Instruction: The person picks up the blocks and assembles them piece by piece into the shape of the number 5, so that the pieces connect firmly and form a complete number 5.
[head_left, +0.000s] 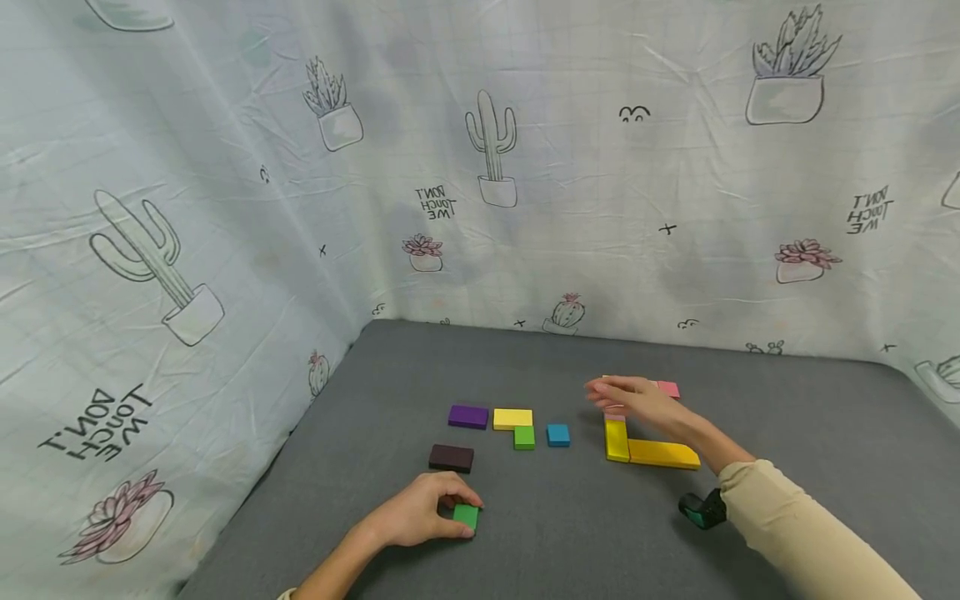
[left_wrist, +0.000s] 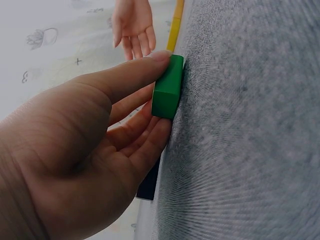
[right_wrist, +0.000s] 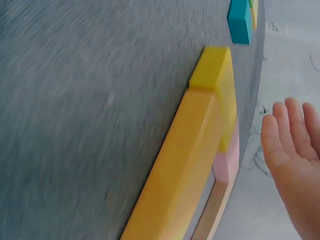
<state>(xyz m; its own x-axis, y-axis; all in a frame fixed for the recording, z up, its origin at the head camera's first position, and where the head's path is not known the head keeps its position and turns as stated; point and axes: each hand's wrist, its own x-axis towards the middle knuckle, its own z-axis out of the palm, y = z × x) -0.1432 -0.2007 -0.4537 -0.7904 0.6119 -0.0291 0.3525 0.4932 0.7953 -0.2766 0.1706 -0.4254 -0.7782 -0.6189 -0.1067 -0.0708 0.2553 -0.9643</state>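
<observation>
On a grey tabletop [head_left: 570,533] backed by printed cloth [head_left: 570,50], a person's left hand [head_left: 416,510] pinches a green block [head_left: 466,516] between thumb and fingers, nearer the wearer than a dark brown block [head_left: 452,458]. The block lies at or just above the surface; contact underneath cannot be made out. The right hand [head_left: 637,398], fingers extended and seemingly holding nothing, hovers by a joined layout that includes a yellow block [head_left: 617,439] and an orange-yellow bar [head_left: 664,453]. Good handling, in this judgement, calls for a light, even pinch on opposite sides, the block kept level, the fingertips clear of its lower edge, and the raised hand well off the layout so no joint is nudged. Between the hands, a second green block [head_left: 524,437] appears to touch a yellow slab [head_left: 513,419], beside a blue block [head_left: 558,435]. No brand or label can be read on the blocks; the cloth's lettering [head_left: 435,202], partly reversed, appears to say "DON'T TOUCH ME."
</observation>
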